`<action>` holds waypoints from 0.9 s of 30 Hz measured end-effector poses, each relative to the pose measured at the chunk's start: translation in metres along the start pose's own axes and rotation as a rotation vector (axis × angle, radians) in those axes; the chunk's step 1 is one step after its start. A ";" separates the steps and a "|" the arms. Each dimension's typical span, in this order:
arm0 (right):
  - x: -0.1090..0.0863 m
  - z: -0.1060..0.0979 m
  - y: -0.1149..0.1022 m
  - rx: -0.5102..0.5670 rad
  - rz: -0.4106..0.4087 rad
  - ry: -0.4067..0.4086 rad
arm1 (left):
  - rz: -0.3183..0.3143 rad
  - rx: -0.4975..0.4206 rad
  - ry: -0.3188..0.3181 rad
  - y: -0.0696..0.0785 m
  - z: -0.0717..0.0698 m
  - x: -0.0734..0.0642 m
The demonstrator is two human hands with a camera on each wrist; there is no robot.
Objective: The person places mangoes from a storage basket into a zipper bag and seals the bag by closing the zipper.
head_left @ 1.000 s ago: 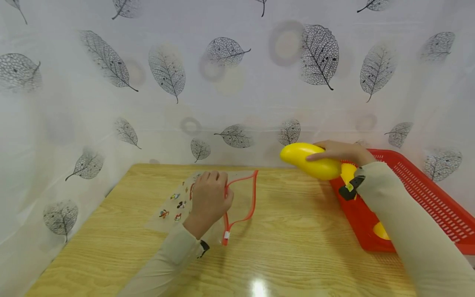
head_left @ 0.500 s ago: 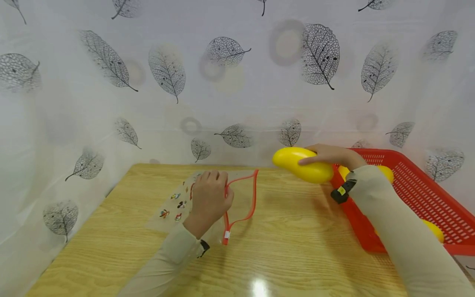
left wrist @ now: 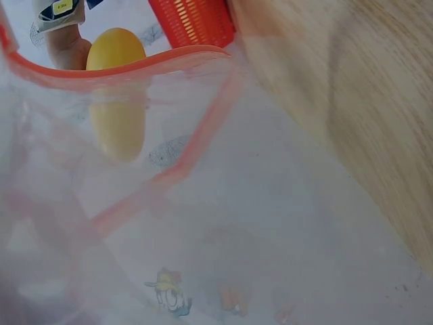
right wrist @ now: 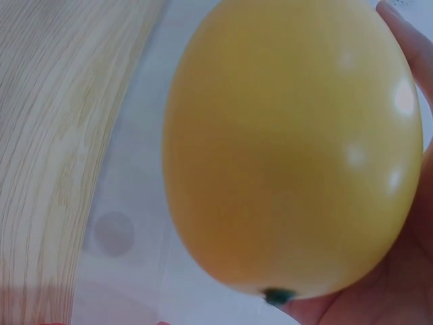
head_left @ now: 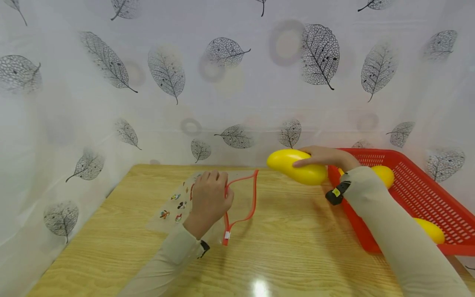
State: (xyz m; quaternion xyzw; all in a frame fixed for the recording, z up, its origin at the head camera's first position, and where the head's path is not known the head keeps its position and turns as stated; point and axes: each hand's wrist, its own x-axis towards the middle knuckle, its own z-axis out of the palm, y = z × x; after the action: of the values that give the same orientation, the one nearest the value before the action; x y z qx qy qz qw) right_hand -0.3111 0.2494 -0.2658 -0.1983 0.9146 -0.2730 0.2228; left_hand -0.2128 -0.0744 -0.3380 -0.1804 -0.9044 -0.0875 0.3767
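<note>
1. A yellow fruit hangs above the wooden table, between bag and basket, its green tip showing below
2. The right hand is clamped around it
3. The left hand grips a clear bag, its red-edged mouth apart
4. By appearances, early work: one fruit out of the red basket, outside the bag, no fruit visible inside; at least two other fruits remain basketed

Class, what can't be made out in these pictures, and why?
Head: part of the red basket, behind the right sleeve and past the right edge.
Head: part of the bag, behind the left hand.
Right wrist: one end of the yellow fruit, cut by the top edge.
Left wrist: printed figures, blurred.
</note>
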 end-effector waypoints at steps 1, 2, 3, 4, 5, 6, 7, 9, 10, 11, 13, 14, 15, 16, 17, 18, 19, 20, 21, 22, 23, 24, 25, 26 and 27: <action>0.001 0.000 -0.001 -0.001 0.002 -0.001 | 0.000 0.001 0.000 0.000 0.000 0.000; 0.001 0.001 -0.001 -0.004 0.003 -0.001 | -0.001 0.000 0.000 0.000 0.000 0.000; 0.002 0.001 -0.002 -0.005 0.004 -0.001 | -0.001 -0.001 0.000 0.000 0.000 0.000; 0.003 0.001 -0.002 -0.009 0.003 -0.001 | -0.002 -0.003 0.001 0.000 0.000 0.000; 0.004 0.002 -0.002 -0.012 0.001 -0.001 | -0.002 -0.004 0.002 0.000 0.000 0.001; 0.005 0.002 -0.002 -0.013 -0.001 -0.004 | -0.002 -0.007 0.003 0.000 0.000 0.001; 0.005 0.003 -0.002 -0.014 -0.004 -0.007 | -0.004 -0.009 0.003 0.000 0.000 0.001; 0.007 0.004 -0.002 -0.012 -0.011 -0.013 | -0.005 -0.012 0.004 0.000 0.000 0.001; 0.008 0.004 -0.002 -0.012 -0.014 -0.016 | -0.006 -0.013 0.004 0.000 0.000 0.001; 0.009 0.005 -0.001 -0.009 -0.016 -0.018 | -0.008 -0.014 0.004 0.000 0.000 0.001; 0.010 0.006 -0.002 -0.003 -0.020 -0.022 | -0.010 -0.018 0.004 0.000 0.001 0.001; 0.011 0.007 -0.002 0.001 -0.024 -0.025 | -0.011 -0.019 0.005 0.000 0.001 0.001; 0.011 0.007 -0.002 0.004 -0.028 -0.026 | -0.011 -0.021 0.006 0.000 0.001 0.001; 0.012 0.008 -0.002 0.007 -0.032 -0.027 | -0.012 -0.021 0.007 0.000 0.001 0.001; 0.012 0.008 -0.002 0.010 -0.035 -0.028 | -0.012 -0.022 0.008 0.000 0.001 0.001; 0.012 0.008 -0.003 0.008 -0.036 -0.029 | -0.011 -0.022 0.010 0.000 0.001 0.001; 0.012 0.009 -0.003 0.004 -0.038 -0.029 | -0.009 -0.020 0.012 0.000 0.001 0.001; 0.012 0.009 -0.004 0.000 -0.040 -0.030 | -0.008 -0.020 0.014 0.000 0.001 0.001; 0.012 0.010 -0.005 -0.008 -0.040 -0.028 | -0.006 -0.018 0.017 0.000 0.001 0.001; 0.012 0.010 -0.006 -0.013 -0.037 -0.028 | -0.004 -0.017 0.019 0.000 0.001 0.001; 0.012 0.010 -0.006 -0.018 -0.034 -0.028 | -0.002 -0.017 0.022 0.000 0.001 0.001; 0.013 0.010 -0.007 -0.023 -0.032 -0.026 | -0.001 -0.017 0.025 0.000 0.001 0.001; 0.013 0.011 -0.008 -0.025 -0.031 -0.027 | 0.001 -0.017 0.029 0.000 0.001 0.001; 0.013 0.011 -0.009 -0.026 -0.031 -0.028 | 0.002 -0.016 0.031 0.000 0.001 0.001; 0.013 0.011 -0.009 -0.026 -0.031 -0.029 | 0.004 -0.017 0.034 0.000 0.001 0.001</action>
State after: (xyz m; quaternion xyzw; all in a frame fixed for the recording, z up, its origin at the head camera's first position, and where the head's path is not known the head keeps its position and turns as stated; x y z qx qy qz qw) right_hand -0.3140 0.2309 -0.2729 -0.2190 0.9115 -0.2618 0.2295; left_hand -0.2143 -0.0737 -0.3380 -0.1836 -0.8967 -0.0975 0.3908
